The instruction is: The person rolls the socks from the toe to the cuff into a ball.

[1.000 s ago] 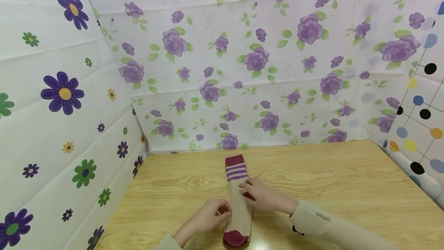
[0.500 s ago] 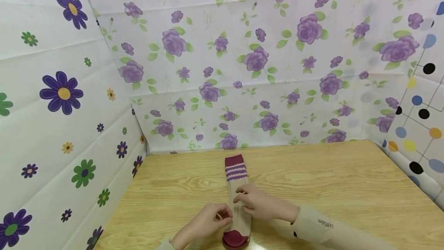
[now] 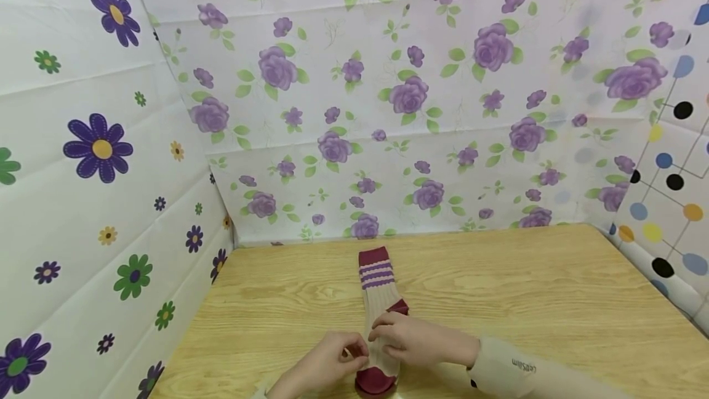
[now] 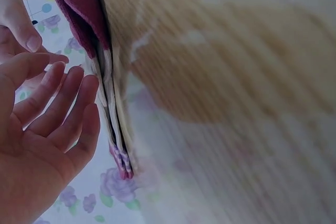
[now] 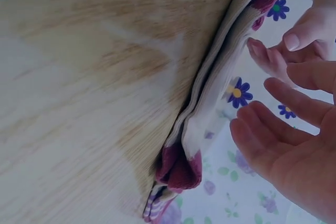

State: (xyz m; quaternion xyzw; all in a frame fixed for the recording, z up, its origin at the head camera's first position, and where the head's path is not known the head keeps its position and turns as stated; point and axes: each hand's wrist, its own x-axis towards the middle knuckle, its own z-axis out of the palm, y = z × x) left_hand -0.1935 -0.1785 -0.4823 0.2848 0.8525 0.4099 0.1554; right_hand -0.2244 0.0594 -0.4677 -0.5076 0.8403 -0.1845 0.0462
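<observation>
A pair of beige ribbed socks [image 3: 379, 295], stacked flat one on the other, lies lengthwise on the wooden table. Their maroon cuff and purple stripes point to the back, and the maroon toe [image 3: 375, 380] points to the front. A maroon heel [image 3: 399, 307] sticks out on the right. My left hand [image 3: 327, 359] is at the left edge near the toe, fingers loosely bent with nothing in them. Over the foot part hovers my right hand [image 3: 418, 338], its fingers [image 5: 262, 129] relaxed beside the fabric. The left wrist view shows the layered sock edges [image 4: 107, 93] beside my fingers.
The wooden table [image 3: 515, 288] extends on both sides of the socks. Behind it hangs a white sheet with purple roses [image 3: 410, 94]. Flower-patterned cloth [image 3: 102, 149] covers the left side, and dotted cloth [image 3: 664, 214] covers the right.
My right hand has slid along the socks from near the stripes toward the toe, uncovering the maroon heel. My left hand has shifted slightly toward the front. The socks stay in place.
</observation>
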